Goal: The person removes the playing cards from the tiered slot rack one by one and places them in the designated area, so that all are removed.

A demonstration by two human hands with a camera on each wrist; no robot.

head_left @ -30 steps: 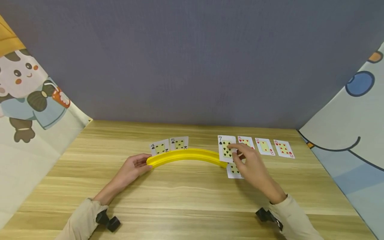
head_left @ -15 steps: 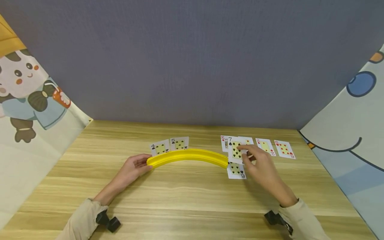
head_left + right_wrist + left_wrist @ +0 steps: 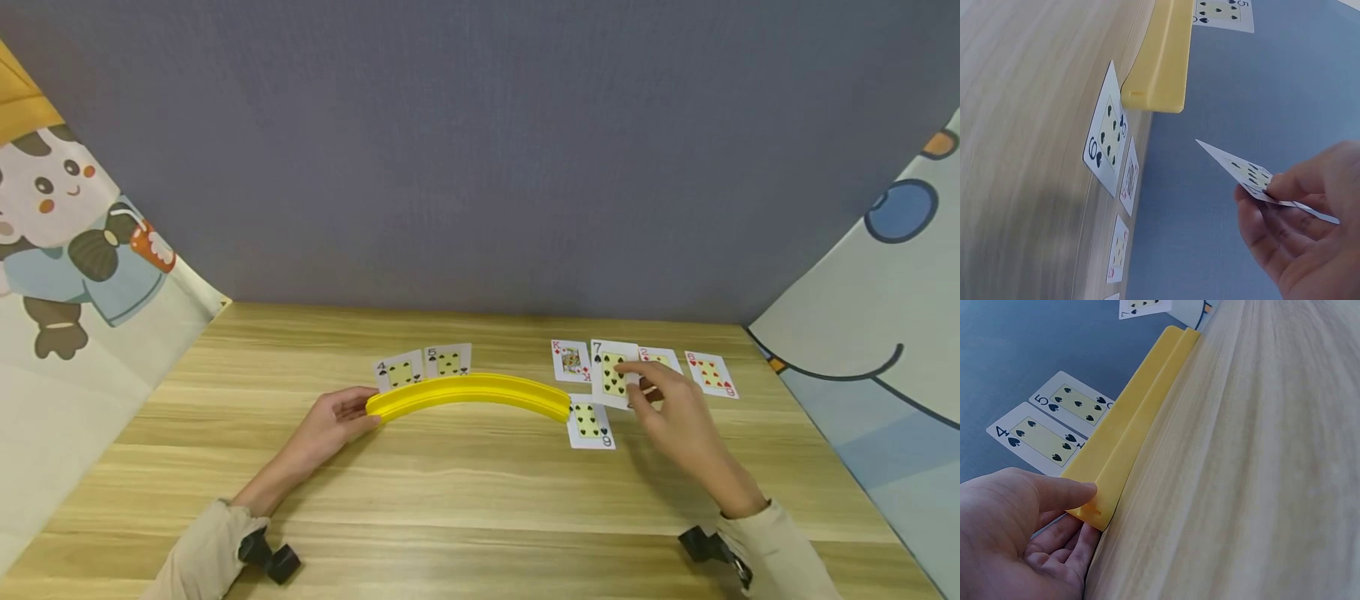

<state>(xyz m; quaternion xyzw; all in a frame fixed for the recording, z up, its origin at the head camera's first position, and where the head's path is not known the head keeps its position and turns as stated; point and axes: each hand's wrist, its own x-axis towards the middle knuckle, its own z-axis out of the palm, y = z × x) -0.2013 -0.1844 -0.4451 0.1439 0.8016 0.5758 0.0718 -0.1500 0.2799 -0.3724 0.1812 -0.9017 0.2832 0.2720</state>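
My left hand (image 3: 333, 419) grips the left end of a curved yellow card holder (image 3: 468, 387), its thumb on the holder's face in the left wrist view. A four of spades (image 3: 401, 371) and a five of spades (image 3: 450, 360) stand side by side in the holder's slot, their lower edges hidden. My right hand (image 3: 678, 412) pinches a seven of spades (image 3: 611, 377) between thumb and fingers. The right wrist view has this card (image 3: 1247, 175) tilted, well above the table. A six of spades (image 3: 589, 423) lies face up at the holder's right end.
A king of diamonds (image 3: 570, 361), a two of diamonds (image 3: 663, 357) and a red-pipped card (image 3: 711, 373) lie in a row toward the back right. The held seven covers another card of that row in the head view. A grey panel (image 3: 480, 167) rises behind the wooden table (image 3: 465, 492).
My right hand has carried the seven of spades to the right, uncovering the king of diamonds and the six of spades. The left hand and card holder have stayed in place.
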